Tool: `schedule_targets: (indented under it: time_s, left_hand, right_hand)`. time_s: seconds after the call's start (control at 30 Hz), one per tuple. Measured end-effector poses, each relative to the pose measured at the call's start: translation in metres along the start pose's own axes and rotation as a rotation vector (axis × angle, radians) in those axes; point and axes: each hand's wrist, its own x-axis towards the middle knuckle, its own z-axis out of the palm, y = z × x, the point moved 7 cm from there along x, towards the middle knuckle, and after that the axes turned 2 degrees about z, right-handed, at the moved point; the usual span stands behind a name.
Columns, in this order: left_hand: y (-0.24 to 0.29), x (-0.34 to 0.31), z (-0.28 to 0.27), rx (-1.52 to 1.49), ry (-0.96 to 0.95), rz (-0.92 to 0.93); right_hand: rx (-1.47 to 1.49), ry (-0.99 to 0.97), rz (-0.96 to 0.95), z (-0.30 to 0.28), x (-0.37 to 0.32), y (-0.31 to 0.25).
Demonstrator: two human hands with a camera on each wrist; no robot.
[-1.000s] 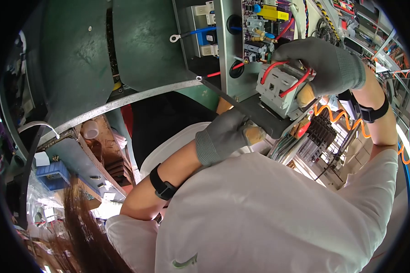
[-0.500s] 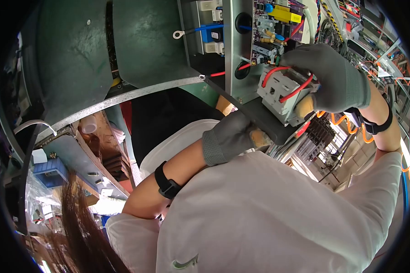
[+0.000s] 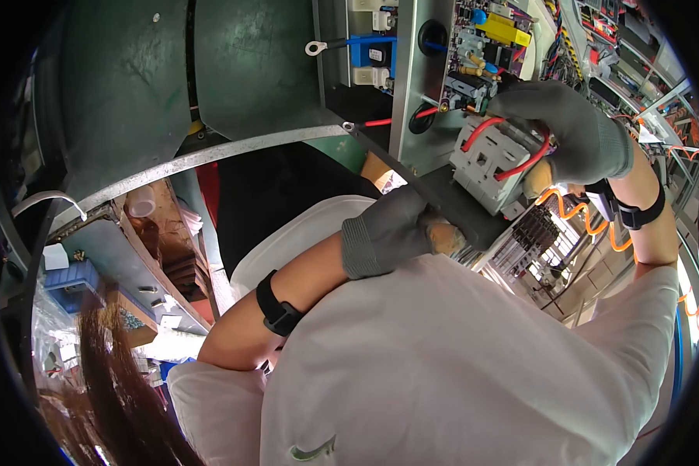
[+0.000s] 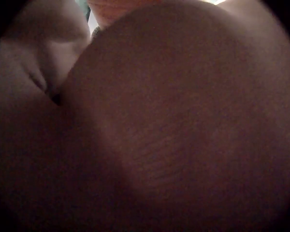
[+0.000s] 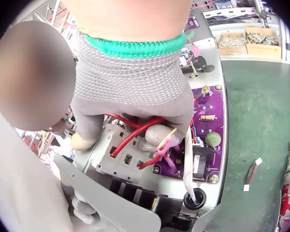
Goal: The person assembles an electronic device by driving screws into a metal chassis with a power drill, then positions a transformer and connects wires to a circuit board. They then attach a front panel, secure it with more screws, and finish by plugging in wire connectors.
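My gloved right hand (image 3: 571, 128) holds a light grey electrical block (image 3: 489, 163) by its far side. Square openings mark the block's face, and red wires (image 3: 524, 167) loop out of it under the fingers. In the right wrist view the block (image 5: 111, 159) sits beside a purple circuit board (image 5: 215, 106), just behind a bent metal panel (image 5: 113, 203). My gloved left hand (image 3: 396, 233) grips the edge of the dark panel (image 3: 466, 210) below the block, its bare thumb tip showing. Dark blur fills the left wrist view.
A metal chassis wall (image 3: 412, 93) carries black grommets. Beside it are a blue component (image 3: 373, 53) and a loose ring terminal (image 3: 315, 48). The green bench mat (image 3: 256, 70) ends at a metal edge. A short connector lead (image 5: 253, 174) lies on the mat.
The chassis, block and hands have shifted slightly right in the head view, together with the rest of the scene. Both hands keep their holds.
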Motion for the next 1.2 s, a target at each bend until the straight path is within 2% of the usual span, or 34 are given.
schedule_targets:
  time_s: [0.07,0.17,0.23,0.3,0.33,0.37,0.5,0.63,0.73,0.8,0.83,0.97,1.07,1.13,1.17,1.2]
  left_hand:
    - [0.002,0.0,0.0,-0.054,-0.019,0.002]
    - [0.004,0.0,0.001,0.097,-0.003,-0.086]
    - [0.003,0.003,0.002,-0.043,0.007,0.132]
    - [-0.003,0.004,0.003,-0.066,0.029,0.195]
    - [-0.001,0.003,0.004,-0.087,0.043,0.258]
    - [-0.002,0.003,0.004,-0.09,0.041,0.258]
    - [0.004,0.0,0.002,0.098,0.033,0.141]
    - [0.014,-0.003,0.0,0.227,0.036,0.112]
    - [0.021,-0.004,0.001,0.352,0.036,0.102]
    - [0.023,-0.002,0.004,0.435,0.026,0.102]
    - [0.022,-0.002,0.006,0.475,0.017,0.097]
    - [0.023,-0.001,0.007,0.427,0.032,0.172]
    - [0.025,-0.003,0.003,0.562,0.062,0.159]
    - [0.019,-0.003,0.004,0.647,-0.103,0.076]
    - [0.018,-0.004,0.005,0.651,-0.112,0.075]
    - [0.016,-0.006,0.004,0.467,-0.084,0.058]
  right_hand:
    - [0.075,-0.043,-0.01,0.001,0.002,-0.002]
    - [-0.003,-0.038,-0.103,-0.002,0.005,-0.008]
    - [-0.073,-0.069,-0.06,-0.002,0.007,-0.017]
    - [-0.139,-0.099,-0.018,0.004,0.007,-0.021]
    - [-0.159,-0.013,-0.049,0.003,0.005,-0.024]
    - [-0.184,0.075,-0.081,0.0,0.004,-0.027]
    - [-0.188,0.093,-0.178,-0.002,0.003,-0.026]
    - [-0.095,0.023,-0.159,0.0,0.008,-0.024]
    - [-0.135,0.026,-0.162,0.002,0.006,-0.033]
    - [-0.331,0.172,-0.195,0.0,0.003,-0.044]
    - [-0.337,0.125,-0.112,0.002,0.004,-0.042]
    - [-0.389,0.18,-0.037,0.008,0.0,-0.046]
    - [-0.42,0.195,-0.039,0.009,-0.003,-0.041]
    - [-0.345,0.177,-0.081,0.001,-0.001,-0.032]
    - [-0.264,0.157,-0.117,0.0,-0.001,-0.032]
    - [-0.266,0.162,-0.118,-0.001,-0.001,-0.033]
